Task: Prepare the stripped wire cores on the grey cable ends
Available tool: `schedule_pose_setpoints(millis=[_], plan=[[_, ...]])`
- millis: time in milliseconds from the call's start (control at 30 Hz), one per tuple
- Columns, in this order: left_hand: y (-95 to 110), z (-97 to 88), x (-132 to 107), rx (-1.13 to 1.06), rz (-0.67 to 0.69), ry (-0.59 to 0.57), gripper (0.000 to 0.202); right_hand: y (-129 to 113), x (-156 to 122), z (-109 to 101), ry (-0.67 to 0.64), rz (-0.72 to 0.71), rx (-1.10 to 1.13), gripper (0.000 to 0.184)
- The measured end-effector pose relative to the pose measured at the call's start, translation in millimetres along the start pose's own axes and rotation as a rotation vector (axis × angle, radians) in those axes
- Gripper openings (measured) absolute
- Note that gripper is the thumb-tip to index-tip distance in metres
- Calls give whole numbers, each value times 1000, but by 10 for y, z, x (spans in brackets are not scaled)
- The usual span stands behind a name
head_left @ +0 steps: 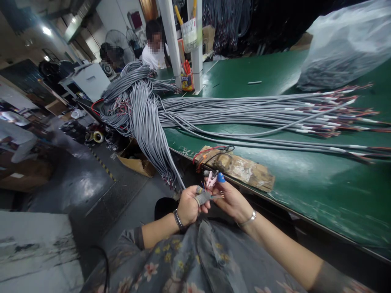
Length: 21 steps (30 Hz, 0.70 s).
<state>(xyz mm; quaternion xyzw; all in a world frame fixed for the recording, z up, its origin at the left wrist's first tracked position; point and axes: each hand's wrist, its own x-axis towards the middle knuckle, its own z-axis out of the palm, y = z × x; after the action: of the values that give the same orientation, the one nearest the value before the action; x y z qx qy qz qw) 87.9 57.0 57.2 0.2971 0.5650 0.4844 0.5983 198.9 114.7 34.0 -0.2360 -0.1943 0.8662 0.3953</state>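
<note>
My left hand (188,205) is closed in front of my body, with grey wrapping on its thumb, gripping the end of a grey cable (180,179). Thin coloured wires (218,195) fan out from between my two hands. My right hand (233,201) wears a blue finger cover on the thumb. It is closed on a small pink tool (211,179), perhaps snips, whose lower part is hidden by the fingers. Just beyond, a worn wooden block (241,169) with red and black leads lies on the table edge.
A large bundle of grey cables (146,106) hangs over the corner of the green table (305,179), its stripped ends fanned out to the right. A plastic bag (348,44) stands at the back right. A white post (197,61) rises behind. Another person (154,49) sits beyond.
</note>
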Motion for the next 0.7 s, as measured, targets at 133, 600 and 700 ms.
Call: schedule_pose_setpoints(millis=[133, 600, 700], plan=[[-13, 0, 7, 3, -10, 15, 38, 33, 26, -11, 23, -24, 9, 32], [-68, -42, -23, 25, -10, 10, 39, 65, 23, -12, 68, -35, 60, 30], [-68, -47, -31, 35, -16, 14, 39, 63, 21, -6, 79, -26, 38, 30]])
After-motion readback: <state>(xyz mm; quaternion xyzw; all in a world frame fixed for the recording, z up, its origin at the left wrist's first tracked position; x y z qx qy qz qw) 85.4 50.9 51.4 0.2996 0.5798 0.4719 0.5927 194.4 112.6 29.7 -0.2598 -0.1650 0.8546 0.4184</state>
